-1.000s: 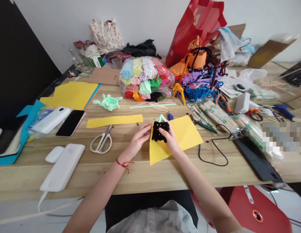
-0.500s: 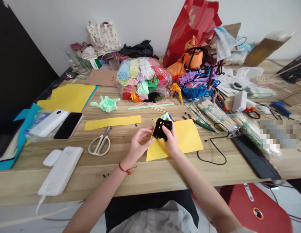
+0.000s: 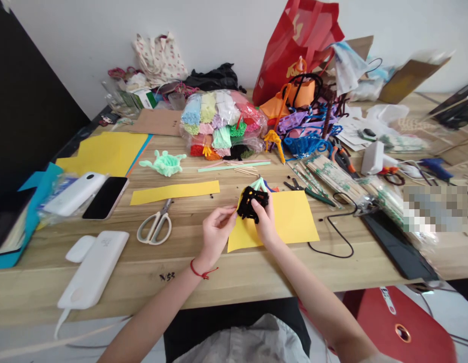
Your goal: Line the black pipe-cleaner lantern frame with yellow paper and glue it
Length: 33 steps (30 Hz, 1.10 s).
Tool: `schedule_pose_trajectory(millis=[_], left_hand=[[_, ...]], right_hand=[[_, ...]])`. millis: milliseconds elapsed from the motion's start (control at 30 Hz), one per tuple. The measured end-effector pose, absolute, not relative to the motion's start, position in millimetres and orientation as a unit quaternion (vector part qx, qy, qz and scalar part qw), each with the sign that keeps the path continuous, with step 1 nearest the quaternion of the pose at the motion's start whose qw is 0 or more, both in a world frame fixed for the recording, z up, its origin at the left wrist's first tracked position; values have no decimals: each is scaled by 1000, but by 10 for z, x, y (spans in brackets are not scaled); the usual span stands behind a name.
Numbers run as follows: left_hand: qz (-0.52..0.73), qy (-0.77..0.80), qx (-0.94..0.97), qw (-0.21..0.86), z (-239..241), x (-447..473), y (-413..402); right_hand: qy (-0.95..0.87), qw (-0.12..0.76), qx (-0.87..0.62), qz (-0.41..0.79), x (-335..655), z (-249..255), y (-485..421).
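Observation:
My right hand (image 3: 264, 218) grips a small black fuzzy piece, apparently made of pipe cleaners (image 3: 252, 204), with the thumb on its front. Yellow shows at its left edge and through its gaps, and mint-green stems (image 3: 259, 184) stick up behind it. My left hand (image 3: 218, 227) is at the lower left corner of the black piece, with thumb and fingertips pinched together at its yellow edge. What lies between those fingertips is too small to make out. Under both hands a yellow sheet (image 3: 294, 217) lies on the table. White-handled scissors (image 3: 155, 227) and a yellow strip (image 3: 175, 191) lie to the left.
A mint-green pipe-cleaner shape (image 3: 165, 163) stands behind the strip. Bagged pipe cleaners (image 3: 222, 121) sit at the back. Pliers (image 3: 313, 195), a black cable (image 3: 343, 232) and packs of sticks (image 3: 332, 176) lie right. A phone (image 3: 106, 197) and white power bank (image 3: 93, 272) lie left.
My left fingers have closed into a pinch at the black piece's lower left edge. The black piece has turned slightly in my right hand.

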<state>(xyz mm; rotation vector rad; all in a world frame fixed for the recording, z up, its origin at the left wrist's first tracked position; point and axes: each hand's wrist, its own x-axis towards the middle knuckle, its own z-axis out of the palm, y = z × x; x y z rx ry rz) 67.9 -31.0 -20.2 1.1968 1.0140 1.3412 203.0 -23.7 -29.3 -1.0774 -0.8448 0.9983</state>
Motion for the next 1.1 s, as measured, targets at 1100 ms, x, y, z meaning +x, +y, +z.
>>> schedule_pose_trajectory(millis=[1100], left_hand=[[584,489,479,437,-147,520,-176]], right_hand=[[-478,647,-561,194,2444,-57,-169]])
